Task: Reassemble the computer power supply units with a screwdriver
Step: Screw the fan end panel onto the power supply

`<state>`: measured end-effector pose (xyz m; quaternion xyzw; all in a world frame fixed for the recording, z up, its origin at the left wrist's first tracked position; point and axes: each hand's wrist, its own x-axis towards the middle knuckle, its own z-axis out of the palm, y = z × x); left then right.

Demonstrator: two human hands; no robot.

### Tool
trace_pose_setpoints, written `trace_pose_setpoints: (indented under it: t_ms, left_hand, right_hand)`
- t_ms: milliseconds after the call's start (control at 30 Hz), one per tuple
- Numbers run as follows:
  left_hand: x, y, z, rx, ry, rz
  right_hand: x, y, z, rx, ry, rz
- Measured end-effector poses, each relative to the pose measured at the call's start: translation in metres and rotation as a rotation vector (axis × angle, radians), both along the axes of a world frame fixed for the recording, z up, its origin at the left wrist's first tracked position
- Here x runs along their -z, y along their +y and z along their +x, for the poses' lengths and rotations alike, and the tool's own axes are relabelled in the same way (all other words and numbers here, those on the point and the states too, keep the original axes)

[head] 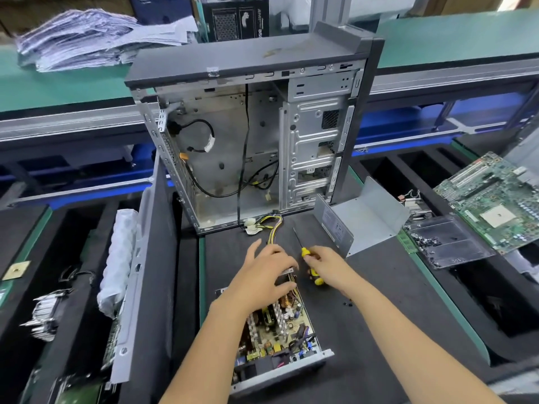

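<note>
The open power supply unit (280, 339) lies on the dark surface (379, 330) at 6 o'clock, its lid off and its circuit board bare, its near metal edge close to the surface's front edge. The left hand (262, 275) lies over the unit's far end with fingers spread and fairly straight, pressing down on the parts there. Just beside it at 3 o'clock the right hand (323, 266) grips the yellow-and-black handle of the screwdriver (306, 252), the thin shaft pointing toward 11 o'clock above the surface. A bundle of yellow and black wires (274, 228) runs from under the left hand toward 12 o'clock, ending in white plugs near the foot of the computer case (248, 135), which stands upright with its side open and closes off the far edge of the working patch. At 2 o'clock the grey metal cover (361, 217) of the unit rests on the surface, well apart from the hands. A few small dark screws (347, 303) lie at 3 o'clock of the unit, with bare dark surface around them. A leaning grey panel (145, 272) walls the 9 o'clock side, and a green circuit board (495, 202) sits beyond the right edge
</note>
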<state>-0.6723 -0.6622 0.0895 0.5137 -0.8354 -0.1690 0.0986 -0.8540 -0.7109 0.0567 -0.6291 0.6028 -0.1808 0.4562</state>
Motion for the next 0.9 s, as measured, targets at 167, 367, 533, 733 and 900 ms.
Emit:
trace_pose_setpoints:
  t_ms: [167, 367, 533, 733, 900]
  left_hand:
    - [0.004, -0.003, 0.012, -0.015, 0.140, 0.078]
    - [0.001, 0.000, 0.000, -0.197, 0.029, 0.012]
    - [-0.001, 0.009, -0.004, -0.222, -0.286, -0.171]
    - [0.002, 0.015, 0.018, -0.314, -0.355, -0.159]
    - [0.003, 0.018, 0.023, -0.398, -0.299, -0.195]
  right_hand:
    - [0.013, 0.013, 0.014, -0.121, 0.366, -0.279]
    - [0.001, 0.031, 0.014, -0.117, 0.010, -0.444]
    - [0.004, 0.037, 0.012, -0.339, -0.089, -0.174]
    - [0.000, 0.031, 0.017, -0.372, -0.049, -0.284]
    - [0.001, 0.032, 0.018, -0.338, -0.122, -0.241]
